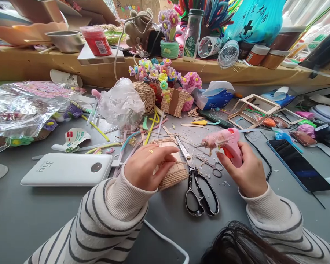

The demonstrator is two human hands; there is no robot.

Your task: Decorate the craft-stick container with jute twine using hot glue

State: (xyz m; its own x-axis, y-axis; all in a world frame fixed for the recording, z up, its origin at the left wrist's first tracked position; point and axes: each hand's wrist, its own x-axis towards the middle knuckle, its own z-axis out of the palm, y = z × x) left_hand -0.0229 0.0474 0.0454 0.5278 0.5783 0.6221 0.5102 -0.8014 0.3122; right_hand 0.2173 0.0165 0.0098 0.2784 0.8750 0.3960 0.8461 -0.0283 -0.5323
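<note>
In my right hand [246,172] is a pink hot glue gun [222,139], its nozzle pointing left and a finger by the orange trigger. My left hand [150,165] is closed, thumb and fingertips pinched on a strand of jute twine [179,162]. Under that hand lies a pale wooden piece with rows of twine [172,178] along its near and far edges; the palm hides part of it. Large black-handled scissors [194,183] lie partly open between my hands. Small scissors [213,167] rest just beyond, below the glue gun.
A white power bank [68,168] with a plugged cable sits left. At right lies a phone [299,165]. Behind are a twine ball [145,95], crumpled clear plastic [122,102], pipe-cleaner flowers [156,71] and a wooden stick frame [253,110]. Dark hair [236,245] shows at the bottom.
</note>
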